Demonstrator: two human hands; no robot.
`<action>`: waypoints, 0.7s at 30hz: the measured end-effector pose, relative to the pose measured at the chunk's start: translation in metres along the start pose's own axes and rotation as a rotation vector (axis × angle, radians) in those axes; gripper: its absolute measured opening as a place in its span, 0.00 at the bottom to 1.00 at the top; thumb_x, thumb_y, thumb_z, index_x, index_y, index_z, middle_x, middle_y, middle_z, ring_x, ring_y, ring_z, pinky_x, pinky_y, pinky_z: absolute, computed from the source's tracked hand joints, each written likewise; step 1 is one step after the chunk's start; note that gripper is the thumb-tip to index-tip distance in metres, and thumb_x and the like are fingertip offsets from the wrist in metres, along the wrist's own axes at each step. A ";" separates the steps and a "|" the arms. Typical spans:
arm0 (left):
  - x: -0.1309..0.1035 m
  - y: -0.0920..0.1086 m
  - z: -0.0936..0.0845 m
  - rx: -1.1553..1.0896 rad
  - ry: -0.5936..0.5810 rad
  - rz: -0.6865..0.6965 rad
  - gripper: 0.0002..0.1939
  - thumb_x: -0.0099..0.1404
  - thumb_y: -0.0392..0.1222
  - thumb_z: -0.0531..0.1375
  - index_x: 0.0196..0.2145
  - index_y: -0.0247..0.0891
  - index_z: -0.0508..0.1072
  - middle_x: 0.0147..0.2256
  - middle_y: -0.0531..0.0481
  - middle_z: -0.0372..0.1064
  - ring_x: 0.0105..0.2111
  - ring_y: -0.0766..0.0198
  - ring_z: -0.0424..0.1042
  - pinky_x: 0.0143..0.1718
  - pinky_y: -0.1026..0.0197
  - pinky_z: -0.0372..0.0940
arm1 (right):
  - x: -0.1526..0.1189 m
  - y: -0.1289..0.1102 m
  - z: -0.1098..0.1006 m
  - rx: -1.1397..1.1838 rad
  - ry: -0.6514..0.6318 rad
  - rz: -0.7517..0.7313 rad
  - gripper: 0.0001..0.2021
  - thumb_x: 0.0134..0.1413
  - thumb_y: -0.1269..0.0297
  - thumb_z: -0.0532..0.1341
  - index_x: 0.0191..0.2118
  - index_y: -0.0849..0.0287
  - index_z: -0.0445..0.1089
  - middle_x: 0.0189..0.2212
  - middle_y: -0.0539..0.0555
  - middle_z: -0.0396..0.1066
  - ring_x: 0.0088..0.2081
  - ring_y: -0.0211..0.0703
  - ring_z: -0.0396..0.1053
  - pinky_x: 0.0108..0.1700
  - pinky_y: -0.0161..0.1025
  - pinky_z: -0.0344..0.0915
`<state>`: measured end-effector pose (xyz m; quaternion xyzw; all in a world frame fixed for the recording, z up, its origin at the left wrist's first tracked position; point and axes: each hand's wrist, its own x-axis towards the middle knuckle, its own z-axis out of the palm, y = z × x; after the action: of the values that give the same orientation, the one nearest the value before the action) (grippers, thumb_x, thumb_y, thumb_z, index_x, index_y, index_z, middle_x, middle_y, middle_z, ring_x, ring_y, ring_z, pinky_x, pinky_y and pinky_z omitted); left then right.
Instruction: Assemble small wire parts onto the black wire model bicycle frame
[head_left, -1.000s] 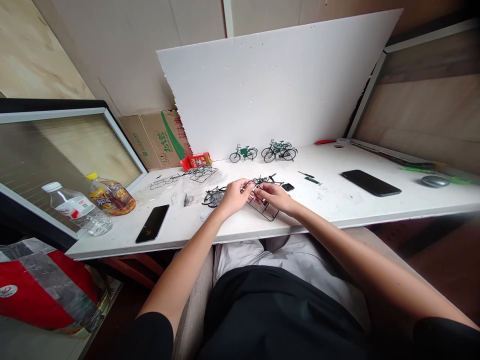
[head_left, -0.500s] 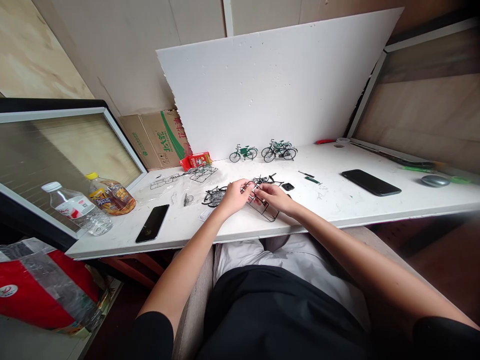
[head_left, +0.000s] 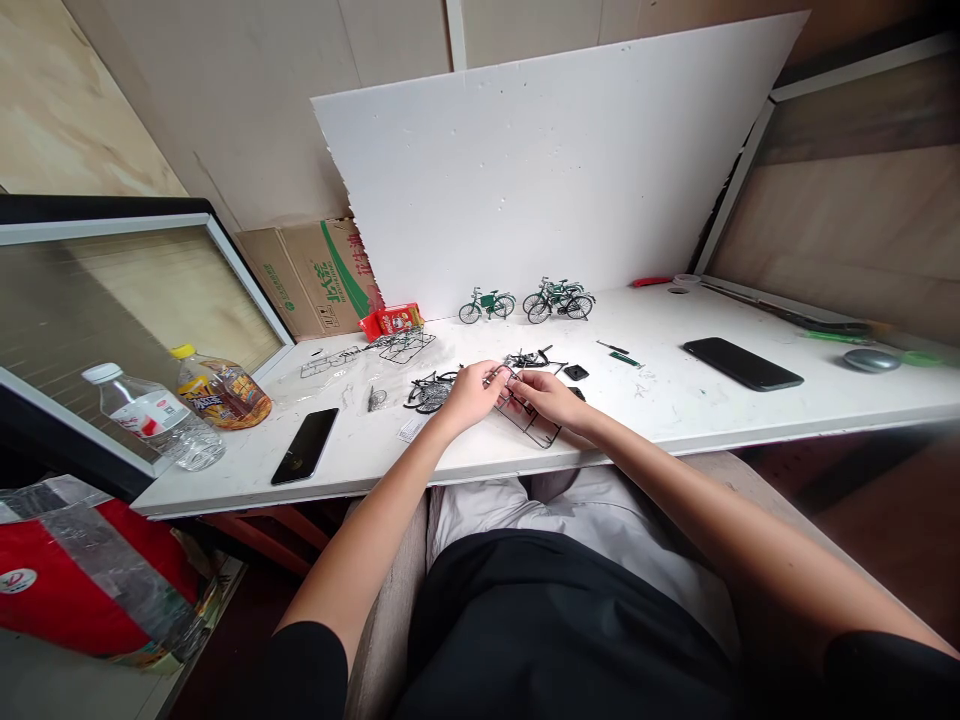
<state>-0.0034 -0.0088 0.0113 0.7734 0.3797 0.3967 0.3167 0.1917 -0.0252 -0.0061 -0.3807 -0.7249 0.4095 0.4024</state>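
Note:
Close to the table's front edge, a thin black parts frame point(head_left: 541, 430) is held between my two hands. My left hand point(head_left: 477, 394) pinches its upper left part, and my right hand point(head_left: 546, 394) has its fingers closed on it from the right. The fingertips of both hands nearly meet; the small part between them is too tiny to make out. Left of my hands lie black bicycle pieces point(head_left: 429, 393). Behind them are more black pieces point(head_left: 527, 358) and a small black square part point(head_left: 576, 373).
Assembled model bicycles point(head_left: 559, 300) and a green one point(head_left: 487, 305) stand before a white board point(head_left: 525, 180). Phones lie left point(head_left: 306, 446) and right point(head_left: 742, 364). Two bottles point(head_left: 161, 415) point(head_left: 223, 390) stand at the left. A screwdriver point(head_left: 613, 347) lies behind my right hand.
The black frame has shifted and tilted slightly between my fingers. Both hands have stayed nearly in place, still holding it.

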 end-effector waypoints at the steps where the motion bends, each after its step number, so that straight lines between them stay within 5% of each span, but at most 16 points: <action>1: 0.000 0.000 0.000 -0.002 -0.007 -0.003 0.16 0.75 0.52 0.57 0.39 0.37 0.75 0.33 0.47 0.77 0.29 0.62 0.77 0.32 0.61 0.71 | 0.000 0.000 0.000 0.001 -0.002 -0.003 0.21 0.68 0.44 0.58 0.34 0.58 0.68 0.30 0.51 0.69 0.32 0.42 0.64 0.36 0.40 0.61; 21: -0.002 0.000 0.001 0.143 -0.001 -0.019 0.16 0.74 0.51 0.57 0.36 0.37 0.75 0.30 0.48 0.75 0.30 0.62 0.73 0.34 0.62 0.68 | 0.001 0.010 0.005 -0.047 -0.001 0.036 0.20 0.68 0.45 0.56 0.36 0.58 0.70 0.29 0.50 0.67 0.30 0.40 0.61 0.34 0.39 0.60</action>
<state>-0.0031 -0.0104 0.0104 0.7908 0.4141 0.3650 0.2644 0.1893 -0.0214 -0.0163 -0.4027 -0.7275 0.3997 0.3857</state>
